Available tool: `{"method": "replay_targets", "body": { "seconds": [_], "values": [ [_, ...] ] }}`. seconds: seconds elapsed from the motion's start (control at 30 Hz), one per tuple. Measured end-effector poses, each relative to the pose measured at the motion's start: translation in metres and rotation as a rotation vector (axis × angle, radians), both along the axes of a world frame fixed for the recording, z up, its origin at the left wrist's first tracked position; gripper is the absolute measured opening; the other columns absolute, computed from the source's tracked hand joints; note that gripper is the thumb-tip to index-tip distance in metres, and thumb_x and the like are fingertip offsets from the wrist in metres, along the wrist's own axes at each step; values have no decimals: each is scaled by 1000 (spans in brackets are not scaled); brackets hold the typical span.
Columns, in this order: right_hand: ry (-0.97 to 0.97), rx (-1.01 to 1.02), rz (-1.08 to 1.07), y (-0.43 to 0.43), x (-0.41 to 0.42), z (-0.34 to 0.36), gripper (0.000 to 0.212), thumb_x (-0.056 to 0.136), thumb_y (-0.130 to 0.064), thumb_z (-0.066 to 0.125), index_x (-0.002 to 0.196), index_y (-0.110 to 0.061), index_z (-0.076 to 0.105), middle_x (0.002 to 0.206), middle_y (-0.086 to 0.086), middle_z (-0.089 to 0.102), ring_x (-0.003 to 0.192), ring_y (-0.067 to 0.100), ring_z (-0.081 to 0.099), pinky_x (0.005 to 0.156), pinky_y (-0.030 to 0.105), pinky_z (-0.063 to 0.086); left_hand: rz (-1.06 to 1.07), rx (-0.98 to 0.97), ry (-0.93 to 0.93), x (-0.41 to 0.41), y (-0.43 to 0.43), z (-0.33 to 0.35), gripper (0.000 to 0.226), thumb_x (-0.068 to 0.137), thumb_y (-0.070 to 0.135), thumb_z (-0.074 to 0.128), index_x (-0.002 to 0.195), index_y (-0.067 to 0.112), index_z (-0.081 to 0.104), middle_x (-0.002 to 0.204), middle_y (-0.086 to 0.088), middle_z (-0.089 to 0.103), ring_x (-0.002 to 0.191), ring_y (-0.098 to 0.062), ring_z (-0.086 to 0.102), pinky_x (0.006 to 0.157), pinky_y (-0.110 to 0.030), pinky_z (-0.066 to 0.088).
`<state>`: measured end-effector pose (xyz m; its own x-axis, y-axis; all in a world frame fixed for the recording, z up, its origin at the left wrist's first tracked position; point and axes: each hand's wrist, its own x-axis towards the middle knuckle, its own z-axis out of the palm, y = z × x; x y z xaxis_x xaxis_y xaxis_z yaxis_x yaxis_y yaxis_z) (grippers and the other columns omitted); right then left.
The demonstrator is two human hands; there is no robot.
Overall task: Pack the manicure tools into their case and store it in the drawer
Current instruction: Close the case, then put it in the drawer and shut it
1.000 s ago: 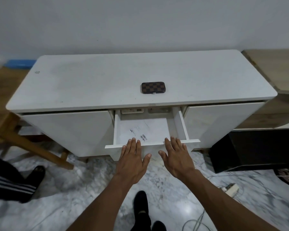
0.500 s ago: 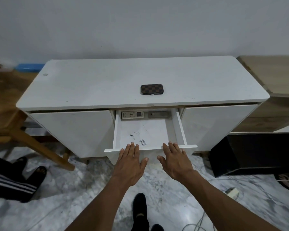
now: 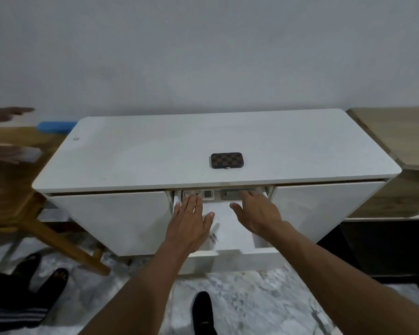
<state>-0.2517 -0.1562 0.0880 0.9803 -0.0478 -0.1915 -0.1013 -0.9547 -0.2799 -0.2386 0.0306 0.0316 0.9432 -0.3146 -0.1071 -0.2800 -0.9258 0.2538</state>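
Note:
A brown checkered manicure case (image 3: 227,160), closed, lies flat on the white cabinet top (image 3: 155,153), near its front edge. Below it the middle drawer (image 3: 232,252) stands pulled out. My left hand (image 3: 191,220) reaches into the drawer with fingers spread, its fingertips over a white remote (image 3: 207,194) at the back. My right hand (image 3: 254,211) is also inside, fingers flat near a grey remote (image 3: 230,194). Neither hand holds anything. White paper (image 3: 224,218) lines the drawer bottom.
A wooden chair (image 3: 22,189) stands left of the cabinet, and another person's feet and striped trouser leg (image 3: 17,308) are at the lower left. A tan sideboard (image 3: 402,141) and a dark box (image 3: 382,247) sit to the right. My shoe (image 3: 203,313) rests on the marble floor.
Both hands have left the drawer's front edge and moved forward into the drawer, toward the remotes at its back. The camera has pulled back; the case has not moved.

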Motion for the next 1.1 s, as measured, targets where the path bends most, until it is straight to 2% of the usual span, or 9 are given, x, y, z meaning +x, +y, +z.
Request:
{"method": "replay_targets", "body": {
  "seconds": [0.07,0.3,0.37,0.47,0.53,0.6,0.67,0.97,1.1],
  "values": [
    [-23,-27,31,1,30,8,38,98,-35,43,123,-10,54,128,13,59,115,32,54,92,42,47,-6,-16,-11,30,-3,3,68,103,52,16,155,10,9,164,-9,3,151,-21,0,121,-39,-1],
    [-19,-22,2,6,124,10,41,94,-29,49,131,-12,49,140,10,51,123,32,47,98,43,47,-49,-34,-33,118,-9,1,63,104,46,21,155,10,11,164,-11,4,151,-23,1,121,-38,-3],
    [-1,-18,2,5,141,4,43,92,-26,50,133,-13,47,141,7,49,127,30,43,101,43,45,-63,-24,-39,138,-8,-4,65,103,50,16,155,10,13,164,-12,6,151,-24,3,121,-39,-2],
    [11,-38,22,3,159,-4,47,90,-28,52,134,-13,45,139,7,47,129,30,40,102,43,45,-75,1,-24,160,-9,-14,84,89,58,-5,155,10,16,163,-13,9,151,-26,6,121,-43,3],
    [35,-60,28,3,167,-7,53,89,-30,55,138,-14,41,144,7,42,133,31,37,104,45,43,-75,-1,-17,167,-8,-21,82,91,56,1,152,7,27,161,-16,20,149,-31,18,119,-48,13],
    [62,-78,45,3,174,-12,60,86,-32,56,141,-15,37,149,6,37,135,31,34,107,47,40,-69,7,-41,168,-8,-28,70,97,49,17,143,3,44,152,-20,38,140,-35,38,112,-54,29],
    [92,-87,60,1,179,-17,64,84,-34,56,142,-18,34,151,4,35,135,31,32,108,49,38,-45,-3,-82,166,-10,-34,64,98,44,25,139,2,50,147,-20,45,136,-35,44,108,-55,35],
    [140,-59,84,-6,187,-20,64,82,-38,59,138,-15,37,137,8,46,124,34,41,97,47,47,-16,26,-111,163,-13,-40,63,99,43,22,144,4,43,152,-18,38,141,-33,37,113,-53,29],
    [165,-59,96,-12,188,-18,59,81,-44,62,129,-16,45,127,9,48,115,32,45,92,46,49,4,35,-101,159,-17,-37,68,98,45,10,150,6,29,158,-15,25,147,-32,24,117,-50,18]
  ]
}}
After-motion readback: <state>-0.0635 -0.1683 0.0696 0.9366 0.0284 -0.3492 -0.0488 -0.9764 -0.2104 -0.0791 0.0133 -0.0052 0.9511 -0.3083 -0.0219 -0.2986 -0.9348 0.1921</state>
